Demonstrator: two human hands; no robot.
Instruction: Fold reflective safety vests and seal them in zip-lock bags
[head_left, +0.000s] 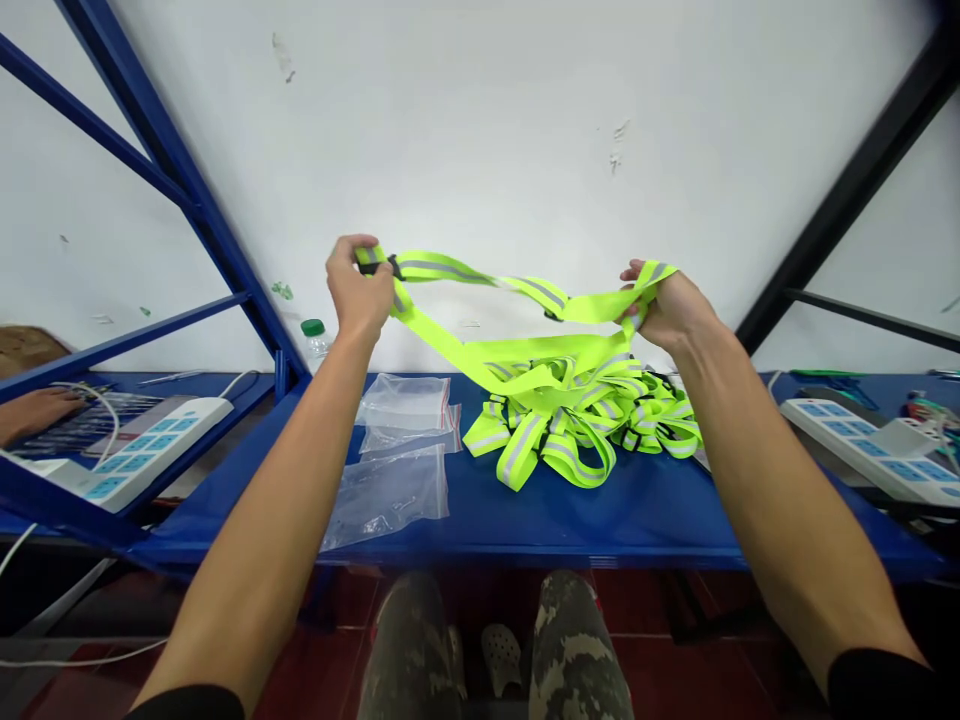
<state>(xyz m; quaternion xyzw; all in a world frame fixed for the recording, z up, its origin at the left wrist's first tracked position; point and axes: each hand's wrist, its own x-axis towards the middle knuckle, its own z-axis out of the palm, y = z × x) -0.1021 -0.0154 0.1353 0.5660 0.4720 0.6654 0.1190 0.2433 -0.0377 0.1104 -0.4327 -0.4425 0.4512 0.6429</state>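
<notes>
Far left, another person's hand (37, 412) near a power strip (154, 450). Next, the left hand (358, 290), closed on a black buckle (391, 266) of a neon reflective strap (450, 268), raised above clear plastic bags (397, 480). Then the strap's tangled heap (570, 430) on a blue shelf (600, 530), and the right hand (670, 310), pinching the strap's raised loop.

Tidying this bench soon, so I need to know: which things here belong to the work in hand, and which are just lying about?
In use: left hand and right hand, holding a neon yellow reflective strap with a black buckle; heap of matching straps.
Lying about: clear zip bags, two white power strips, plastic bottle.
</notes>
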